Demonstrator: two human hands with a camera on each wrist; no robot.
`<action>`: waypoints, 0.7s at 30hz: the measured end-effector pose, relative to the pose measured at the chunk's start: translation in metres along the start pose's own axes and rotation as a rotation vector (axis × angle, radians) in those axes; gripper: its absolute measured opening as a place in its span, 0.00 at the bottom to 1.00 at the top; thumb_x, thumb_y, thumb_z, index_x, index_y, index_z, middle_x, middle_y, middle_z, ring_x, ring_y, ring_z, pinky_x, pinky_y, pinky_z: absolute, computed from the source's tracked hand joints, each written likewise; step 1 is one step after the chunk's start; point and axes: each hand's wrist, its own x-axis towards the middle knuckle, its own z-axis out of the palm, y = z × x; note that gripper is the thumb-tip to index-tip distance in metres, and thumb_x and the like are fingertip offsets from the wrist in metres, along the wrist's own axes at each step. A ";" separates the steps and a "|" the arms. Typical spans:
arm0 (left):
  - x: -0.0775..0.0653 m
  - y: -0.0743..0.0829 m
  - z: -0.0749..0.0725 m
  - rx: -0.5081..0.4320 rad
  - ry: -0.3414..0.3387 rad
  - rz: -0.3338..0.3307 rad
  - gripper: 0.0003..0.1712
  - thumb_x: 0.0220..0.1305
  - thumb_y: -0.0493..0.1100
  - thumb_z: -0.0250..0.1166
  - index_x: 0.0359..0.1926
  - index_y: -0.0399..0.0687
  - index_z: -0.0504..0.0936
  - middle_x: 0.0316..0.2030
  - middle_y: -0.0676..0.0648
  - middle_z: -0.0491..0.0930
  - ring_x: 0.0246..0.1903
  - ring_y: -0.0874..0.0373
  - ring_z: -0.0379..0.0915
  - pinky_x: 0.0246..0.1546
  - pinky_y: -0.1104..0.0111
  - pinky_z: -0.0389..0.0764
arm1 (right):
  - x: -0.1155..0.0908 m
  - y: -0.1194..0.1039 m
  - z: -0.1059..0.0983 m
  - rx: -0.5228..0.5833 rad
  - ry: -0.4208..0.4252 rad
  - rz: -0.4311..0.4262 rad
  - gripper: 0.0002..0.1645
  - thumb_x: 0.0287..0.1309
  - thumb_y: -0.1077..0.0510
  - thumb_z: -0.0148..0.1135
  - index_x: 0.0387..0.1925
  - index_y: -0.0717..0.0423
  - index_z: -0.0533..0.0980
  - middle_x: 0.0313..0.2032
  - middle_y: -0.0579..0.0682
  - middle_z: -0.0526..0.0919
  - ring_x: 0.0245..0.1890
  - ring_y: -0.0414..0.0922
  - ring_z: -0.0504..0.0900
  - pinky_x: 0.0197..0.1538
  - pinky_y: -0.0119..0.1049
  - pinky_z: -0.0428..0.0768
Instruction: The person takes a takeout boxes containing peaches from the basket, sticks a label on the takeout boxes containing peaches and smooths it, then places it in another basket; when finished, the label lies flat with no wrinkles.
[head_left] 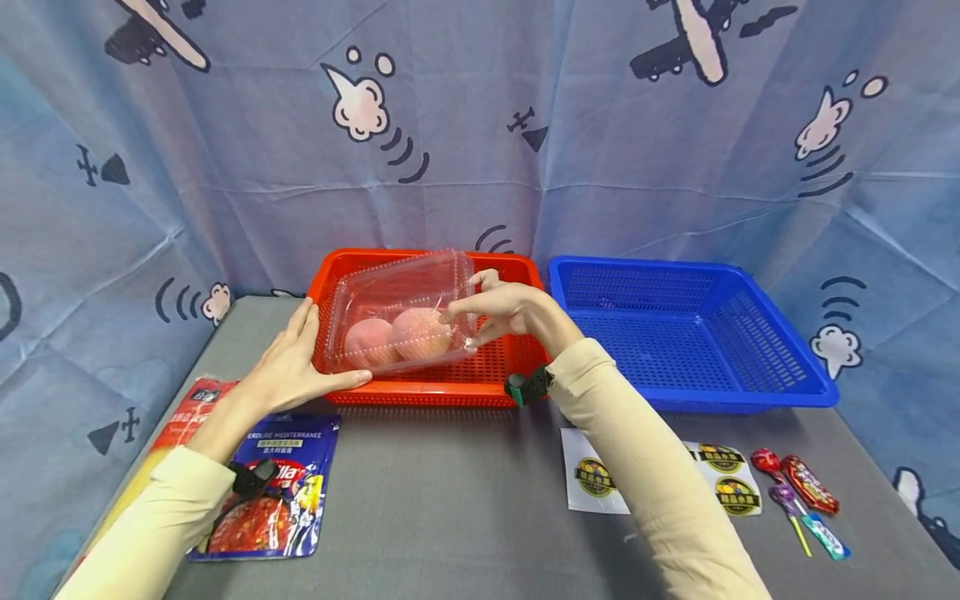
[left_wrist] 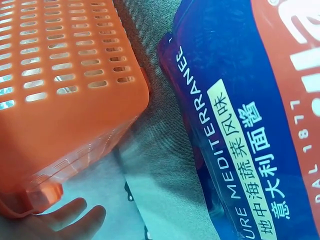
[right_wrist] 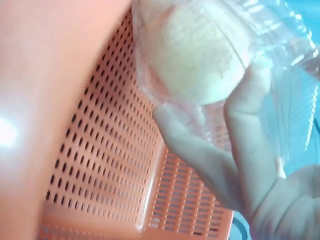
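Observation:
My right hand (head_left: 502, 308) grips the right end of a clear plastic fruit box (head_left: 420, 279), its thumb and fingers pinching the wall in the right wrist view. Two round pinkish fruits, like peaches (head_left: 420, 333), lie in the box's left and middle part. The box is tilted within the red basket (head_left: 435, 392), its right end higher than its left. At the basket's left front corner, my left hand (head_left: 288, 375) is spread, with fingers along the left rim and thumb over the front rim. In the left wrist view, fingertips (left_wrist: 82, 220) show beside the basket's corner.
A blue basket (head_left: 750, 398) stands right of the red one. A blue pasta sauce pouch (head_left: 281, 492) and a red-and-yellow package (head_left: 187, 412) lie under the left arm. Sticker sheets (head_left: 592, 475), lollipops (head_left: 783, 496) and a red-wrapped sweet (head_left: 808, 485) lie at right.

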 end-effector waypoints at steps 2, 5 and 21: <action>0.000 0.000 0.000 -0.001 0.001 0.001 0.79 0.53 0.80 0.65 0.81 0.37 0.30 0.82 0.36 0.30 0.77 0.24 0.43 0.71 0.30 0.56 | -0.002 0.000 0.002 0.027 0.003 -0.012 0.37 0.63 0.59 0.65 0.58 0.46 0.47 0.64 0.47 0.45 0.19 0.48 0.71 0.35 0.34 0.83; 0.000 0.000 0.000 -0.007 0.006 0.005 0.79 0.53 0.79 0.65 0.81 0.38 0.30 0.82 0.36 0.31 0.76 0.24 0.44 0.70 0.30 0.57 | -0.005 -0.001 0.003 0.046 0.011 -0.024 0.40 0.63 0.59 0.65 0.61 0.45 0.47 0.65 0.48 0.48 0.17 0.47 0.69 0.36 0.34 0.83; 0.000 0.000 0.000 -0.018 0.019 0.013 0.79 0.53 0.77 0.67 0.80 0.34 0.31 0.82 0.35 0.30 0.77 0.25 0.42 0.73 0.32 0.55 | -0.033 0.006 -0.028 0.457 0.015 -0.126 0.28 0.67 0.62 0.57 0.54 0.42 0.49 0.54 0.54 0.67 0.51 0.52 0.78 0.42 0.39 0.89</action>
